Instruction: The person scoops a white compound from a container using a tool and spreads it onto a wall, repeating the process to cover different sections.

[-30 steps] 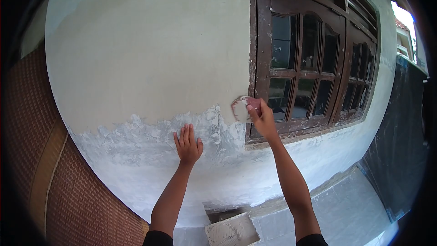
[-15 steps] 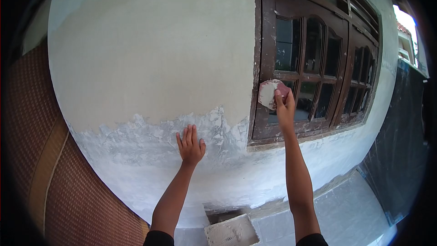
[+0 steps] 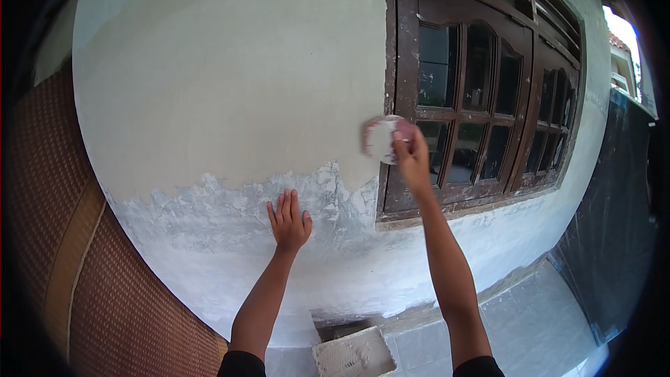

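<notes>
And here is the wall [image 3: 223,84], huge and curving, wrapped around the window [image 3: 488,115], cream beside it and blotched with a rough grey-white band [image 3: 202,199] off to the window's lower left! Next in size, the brown woven panel [image 3: 132,300], standing well apart on the window's far left, a tan strip [image 3: 73,251] running down it. The window itself: dark wood, arched panes, white specks all over its frame. Right of the window hangs a dark sheet [image 3: 607,230], and below the window lies the grey tiled floor [image 3: 530,314]. Two bare forearms reach up from black sleeves [image 3: 478,368], both well below the window. Down there too, below and left of the window, sits the tray [image 3: 386,348], pale stuff smeared inside it. Now the hands! The left hand [image 3: 289,222], left of the window's bottom corner, lies flat against the rough band, fingers a little spread, thumb out. The right hand [image 3: 413,157], in front of the window's left side, pinches a rounded tool [image 3: 380,141] between thumb and fingers; that tool, white-faced, reddish at the grip and blurred, overlaps the window's left edge, and whether it touches the wall, nobody can tell
</notes>
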`<act>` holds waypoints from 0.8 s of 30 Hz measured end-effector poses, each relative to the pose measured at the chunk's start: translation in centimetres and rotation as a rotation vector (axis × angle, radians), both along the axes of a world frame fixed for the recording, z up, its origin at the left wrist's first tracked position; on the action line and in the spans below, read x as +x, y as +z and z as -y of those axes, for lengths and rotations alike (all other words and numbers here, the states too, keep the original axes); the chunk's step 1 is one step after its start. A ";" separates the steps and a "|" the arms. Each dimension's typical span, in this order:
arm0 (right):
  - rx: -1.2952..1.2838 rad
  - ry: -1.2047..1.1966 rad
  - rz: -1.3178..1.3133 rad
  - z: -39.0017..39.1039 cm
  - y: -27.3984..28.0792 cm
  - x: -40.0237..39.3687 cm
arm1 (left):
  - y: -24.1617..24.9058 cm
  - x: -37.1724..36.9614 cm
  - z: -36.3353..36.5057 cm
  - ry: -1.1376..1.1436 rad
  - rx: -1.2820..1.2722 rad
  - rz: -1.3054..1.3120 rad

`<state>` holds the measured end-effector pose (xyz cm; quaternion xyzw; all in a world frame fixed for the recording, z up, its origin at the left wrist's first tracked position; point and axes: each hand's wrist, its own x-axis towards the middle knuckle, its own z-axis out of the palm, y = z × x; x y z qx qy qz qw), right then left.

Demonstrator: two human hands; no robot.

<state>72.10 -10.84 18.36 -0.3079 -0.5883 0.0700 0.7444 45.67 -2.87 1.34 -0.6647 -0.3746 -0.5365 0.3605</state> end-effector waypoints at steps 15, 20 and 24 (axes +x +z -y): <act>-0.205 0.017 -0.248 6.2 -11.0 2.0 | 1.1 -0.3 3.1 -0.138 -0.161 -0.007; -0.316 -0.008 -0.302 8.4 -16.0 -0.8 | 0.5 -2.2 7.1 -0.262 -0.370 -0.039; -0.392 -0.009 -0.344 10.9 -19.4 -4.1 | -3.2 -5.2 9.2 -0.487 -0.555 0.079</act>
